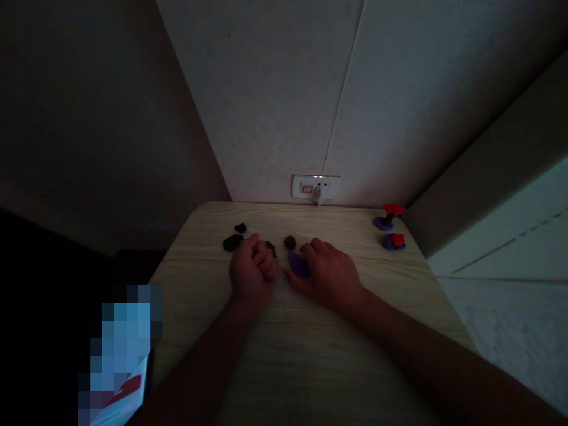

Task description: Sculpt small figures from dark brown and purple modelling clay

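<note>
My right hand (331,272) rests on the wooden table, its thumb and fingers curved around the edges of a flat purple piece (299,264) that looks like modelling clay. My left hand (252,266) is closed in a fist beside it; whatever is inside the fist is hidden. A dark, knobbly lump (271,249) shows just past its knuckles, and I cannot tell whether the fingers touch it. Between the hands, a little farther back, lies a round brown ball (290,242). A dark flattened lump (233,242) is partly behind my left hand, with a smaller black lump (240,228) farther back.
At the table's (337,343) back right corner stand two small red-topped figures, one upright on a purple base (384,223) and a lower one (397,240). Behind are a wall and a socket with a plug (318,193). A lit screen (126,331) is at the lower left.
</note>
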The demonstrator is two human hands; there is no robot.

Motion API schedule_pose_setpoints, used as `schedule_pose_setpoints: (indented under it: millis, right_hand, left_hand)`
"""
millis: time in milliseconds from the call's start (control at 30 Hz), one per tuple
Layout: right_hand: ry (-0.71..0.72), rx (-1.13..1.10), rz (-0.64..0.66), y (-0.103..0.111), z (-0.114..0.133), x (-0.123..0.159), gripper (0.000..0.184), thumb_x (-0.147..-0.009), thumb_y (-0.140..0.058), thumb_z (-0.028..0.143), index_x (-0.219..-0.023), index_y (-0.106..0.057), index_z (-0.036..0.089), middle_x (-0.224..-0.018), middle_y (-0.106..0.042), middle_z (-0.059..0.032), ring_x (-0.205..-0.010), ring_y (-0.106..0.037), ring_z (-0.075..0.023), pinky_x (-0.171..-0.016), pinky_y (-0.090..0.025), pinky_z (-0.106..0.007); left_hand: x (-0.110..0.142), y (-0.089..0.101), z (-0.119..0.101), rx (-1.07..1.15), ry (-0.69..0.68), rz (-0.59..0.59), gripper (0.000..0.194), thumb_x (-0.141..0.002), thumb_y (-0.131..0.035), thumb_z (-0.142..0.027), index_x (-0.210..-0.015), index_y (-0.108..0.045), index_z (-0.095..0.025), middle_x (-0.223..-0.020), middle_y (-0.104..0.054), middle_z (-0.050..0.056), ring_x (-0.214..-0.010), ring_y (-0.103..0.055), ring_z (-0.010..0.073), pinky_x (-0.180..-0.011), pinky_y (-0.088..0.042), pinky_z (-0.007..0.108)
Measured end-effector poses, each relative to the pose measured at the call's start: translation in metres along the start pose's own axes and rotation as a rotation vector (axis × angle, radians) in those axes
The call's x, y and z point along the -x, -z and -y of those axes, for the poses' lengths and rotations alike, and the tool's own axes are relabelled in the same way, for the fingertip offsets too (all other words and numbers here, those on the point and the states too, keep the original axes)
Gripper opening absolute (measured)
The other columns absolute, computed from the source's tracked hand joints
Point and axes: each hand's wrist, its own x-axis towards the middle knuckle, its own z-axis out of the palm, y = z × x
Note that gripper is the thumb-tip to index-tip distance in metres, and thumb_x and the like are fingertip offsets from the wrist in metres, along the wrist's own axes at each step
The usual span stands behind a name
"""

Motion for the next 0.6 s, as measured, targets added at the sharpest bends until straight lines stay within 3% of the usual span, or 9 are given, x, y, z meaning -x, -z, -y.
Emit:
schedule_pose_setpoints:
  millis: [133,233,367,500,600]
  right_hand:
    - [0.034,-0.036,0.059,0.002,0.002,0.002,0.026,-0.086,-0.066,0.039,-0.099,-0.067,0.017,-0.096,-0.068,-0.0115,-0.078,-0.066,-0.0245,-0.061,-0.046,-0.033]
    - [0.038,-0.118,-0.069,0.003,-0.007,-0.001,0.027,-0.087,-0.064,0.039,-0.103,-0.067,0.018,-0.097,-0.068,-0.0099,-0.078,-0.065,-0.0223,-0.063,-0.046,-0.031]
    - [-0.079,-0.097,-0.255,-0.003,-0.029,-0.011,0.028,-0.089,-0.062,0.038,-0.105,-0.067,0.016,-0.101,-0.066,-0.0130,-0.086,-0.064,-0.0260,-0.071,-0.049,-0.035]
    - [-0.154,-0.099,-0.182,-0.014,-0.046,-0.021,0.030,-0.089,-0.065,0.039,-0.105,-0.071,0.014,-0.098,-0.066,-0.0151,-0.091,-0.064,-0.0298,-0.080,-0.051,-0.041]
    - [-0.143,-0.211,-0.312,-0.013,-0.046,-0.021,0.036,-0.093,-0.062,0.040,-0.116,-0.068,0.014,-0.108,-0.065,-0.0165,-0.099,-0.064,-0.0306,-0.087,-0.052,-0.044]
  left_hand:
    - [-0.001,0.005,0.003,0.017,-0.029,0.105,0.046,-0.082,-0.057,-0.040,-0.047,-0.036,-0.021,-0.039,-0.025,-0.006,-0.033,-0.022,0.0069,-0.036,-0.018,0.022]
    - [-0.002,0.006,0.003,0.019,-0.041,0.158,0.032,-0.079,-0.056,-0.040,-0.057,-0.048,-0.019,-0.046,-0.036,-0.004,-0.038,-0.031,0.0085,-0.038,-0.023,0.022]
    - [-0.003,0.004,0.008,0.044,-0.021,0.227,0.012,-0.073,-0.056,-0.029,-0.081,-0.057,-0.018,-0.064,-0.056,0.001,-0.053,-0.050,0.0138,-0.051,-0.040,0.027]
    - [-0.006,0.003,0.019,-0.036,-0.028,0.241,0.018,-0.071,-0.060,-0.014,-0.089,-0.057,-0.017,-0.078,-0.065,0.005,-0.064,-0.058,0.0155,-0.062,-0.046,0.030]
    - [-0.007,0.002,0.025,-0.076,-0.037,0.262,0.019,-0.077,-0.067,-0.015,-0.095,-0.061,-0.015,-0.090,-0.070,0.008,-0.074,-0.063,0.0159,-0.070,-0.049,0.031]
